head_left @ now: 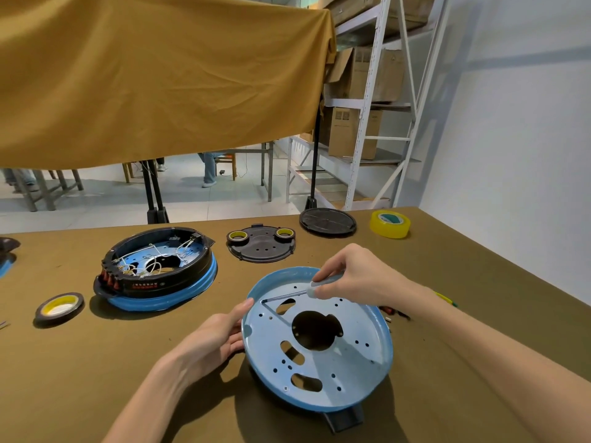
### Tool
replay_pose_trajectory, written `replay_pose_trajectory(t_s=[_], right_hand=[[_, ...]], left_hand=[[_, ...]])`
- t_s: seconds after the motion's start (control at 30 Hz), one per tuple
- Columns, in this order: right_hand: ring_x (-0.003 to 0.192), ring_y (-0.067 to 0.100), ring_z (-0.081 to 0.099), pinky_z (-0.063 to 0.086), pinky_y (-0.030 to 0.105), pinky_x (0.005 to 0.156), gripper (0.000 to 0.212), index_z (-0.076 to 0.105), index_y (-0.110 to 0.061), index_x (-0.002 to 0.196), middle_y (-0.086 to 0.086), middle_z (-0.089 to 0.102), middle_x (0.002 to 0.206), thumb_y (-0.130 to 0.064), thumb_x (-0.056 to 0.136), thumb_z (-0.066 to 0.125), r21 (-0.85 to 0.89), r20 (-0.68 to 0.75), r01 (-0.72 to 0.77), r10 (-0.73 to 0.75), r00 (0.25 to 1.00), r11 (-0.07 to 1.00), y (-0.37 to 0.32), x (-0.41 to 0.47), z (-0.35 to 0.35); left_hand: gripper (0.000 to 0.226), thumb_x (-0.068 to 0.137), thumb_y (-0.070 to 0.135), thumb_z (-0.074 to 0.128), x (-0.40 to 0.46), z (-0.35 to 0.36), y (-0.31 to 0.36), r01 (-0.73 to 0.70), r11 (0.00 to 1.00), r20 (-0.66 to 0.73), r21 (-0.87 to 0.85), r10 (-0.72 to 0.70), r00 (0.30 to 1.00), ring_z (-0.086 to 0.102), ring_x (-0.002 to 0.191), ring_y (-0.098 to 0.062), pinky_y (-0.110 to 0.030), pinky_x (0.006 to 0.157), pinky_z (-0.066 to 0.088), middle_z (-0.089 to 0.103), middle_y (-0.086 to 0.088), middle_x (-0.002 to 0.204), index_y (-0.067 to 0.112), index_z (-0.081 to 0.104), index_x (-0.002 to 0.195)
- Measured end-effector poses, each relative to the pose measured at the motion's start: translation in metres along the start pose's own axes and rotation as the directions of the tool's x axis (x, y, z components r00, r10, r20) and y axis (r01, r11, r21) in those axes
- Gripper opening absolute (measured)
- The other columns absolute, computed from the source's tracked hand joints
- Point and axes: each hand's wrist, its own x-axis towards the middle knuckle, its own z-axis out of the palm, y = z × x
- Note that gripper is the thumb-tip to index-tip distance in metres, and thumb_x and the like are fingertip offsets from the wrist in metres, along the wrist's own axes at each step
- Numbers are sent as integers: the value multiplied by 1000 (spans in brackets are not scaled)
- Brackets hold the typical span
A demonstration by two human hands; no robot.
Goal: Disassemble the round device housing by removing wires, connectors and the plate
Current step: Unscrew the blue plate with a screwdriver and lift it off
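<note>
A round blue plate (355,356) with several holes and a large middle opening lies tilted in front of me, raised off the table. My left hand (217,337) grips its left rim, thumb over the edge. My right hand (351,276) holds a screwdriver (307,290) with a pale handle; its shaft points left, tip low against the plate's far left inner wall. A second round housing (160,270), black ring on a blue base, sits at the left with white wires (153,260) and red connectors (108,278) inside.
On the brown table lie a black tape roll (59,306), a black cover plate (260,244) bearing two small tape rolls, a black round lid (327,221) and a yellow tape roll (390,223). Small loose parts (395,313) sit beside my right forearm. The table edge runs along the right.
</note>
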Motion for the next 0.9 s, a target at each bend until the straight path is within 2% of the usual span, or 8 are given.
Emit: replay_pose_trajectory(t_s=[0.13,0.2,0.4,0.53,0.63,0.77,0.83,0.9], right_hand=[[52,0,63,45,14,47,15,82,-24,87,-12,75,73,-36,78,85,-185,155,-27,56,986,982,-37,21,-22],[54,5,68,49,21,49,22,81,-14,92,0,77,76,-30,78,85,-310,219,-49,121,968,949,-61,35,-30],[53,14,72,53,22,44,25,75,-2,82,5,74,62,-25,78,85,-395,43,-1,20,999,919,-96,54,-26],[39,16,65,52,22,39,46,64,-4,73,4,65,52,-44,96,64,-462,-31,-27,14,999,887,-100,51,-14],[32,14,58,40,17,32,56,59,-7,68,3,62,53,-51,101,50,-594,22,24,-13,1000,804,-106,45,-10],[43,10,51,38,20,38,44,49,-16,61,-2,53,54,-38,95,67,-671,102,199,-176,979,714,-112,47,-3],[42,8,52,47,21,40,35,55,-13,67,0,59,58,-33,86,77,-623,113,228,-203,973,748,-112,50,-3],[54,10,59,50,22,47,29,65,-10,84,3,66,72,-29,78,86,-525,132,264,-230,964,809,-114,51,-6]], left_hand=[[84,58,60,85,6,-1,-5,15,997,34,81,-18,999,78,98,-24,-25,71,62,79,-15,105,1,68,115],[96,49,65,93,9,0,-8,40,993,48,108,-45,998,77,101,-26,-27,74,63,79,-16,108,2,68,117],[90,53,65,95,11,0,-13,74,988,91,135,-86,992,75,107,-28,-29,79,62,77,-17,115,3,74,115],[102,50,68,94,5,2,-13,70,987,125,144,-88,988,74,109,-28,-30,81,63,76,-17,117,1,68,122],[99,66,70,83,1,4,-14,123,989,165,79,-134,977,73,111,-33,-35,84,63,73,-24,121,-5,62,127],[103,62,68,81,2,8,-16,151,986,140,64,-159,977,60,96,-30,-30,76,59,68,-23,107,-9,65,127],[102,62,63,83,2,8,-15,169,984,131,54,-175,976,57,102,-32,-30,78,60,66,-22,112,-9,62,130],[97,63,61,83,1,7,-13,179,983,138,44,-183,973,67,104,-33,-33,81,62,70,-21,119,-7,63,129]])
